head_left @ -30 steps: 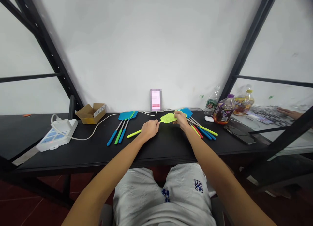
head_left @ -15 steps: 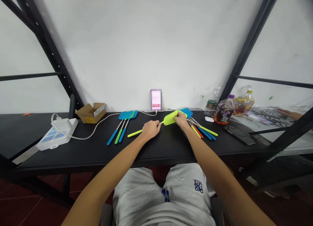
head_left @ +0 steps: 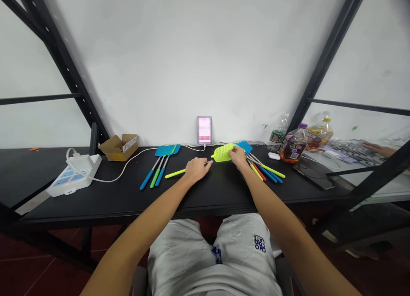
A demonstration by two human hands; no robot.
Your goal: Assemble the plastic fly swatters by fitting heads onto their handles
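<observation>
Both my hands hold one yellow-green fly swatter [head_left: 222,153] above the black table [head_left: 128,197]. My left hand [head_left: 196,169] is closed round its thin shaft, and the yellow handle [head_left: 175,173] sticks out to the left. My right hand [head_left: 238,156] pinches the mesh head, which looks bent. Just behind and right of my right hand lies a pile of several swatters [head_left: 263,170] with blue, red and yellow handles. Left of my hands lie three more swatters [head_left: 160,168] side by side, blue and green.
A phone [head_left: 204,130] leans on the wall, its cable running to a white power strip [head_left: 73,175]. An open cardboard box [head_left: 119,147] sits at left. Bottles [head_left: 293,144], an earbud case [head_left: 273,156] and a dark phone [head_left: 313,176] stand right. Another person's hand [head_left: 379,148] rests on a keyboard.
My right hand has bent and pushed the swatter head a little to the left, toward my left hand. The left hand has barely moved.
</observation>
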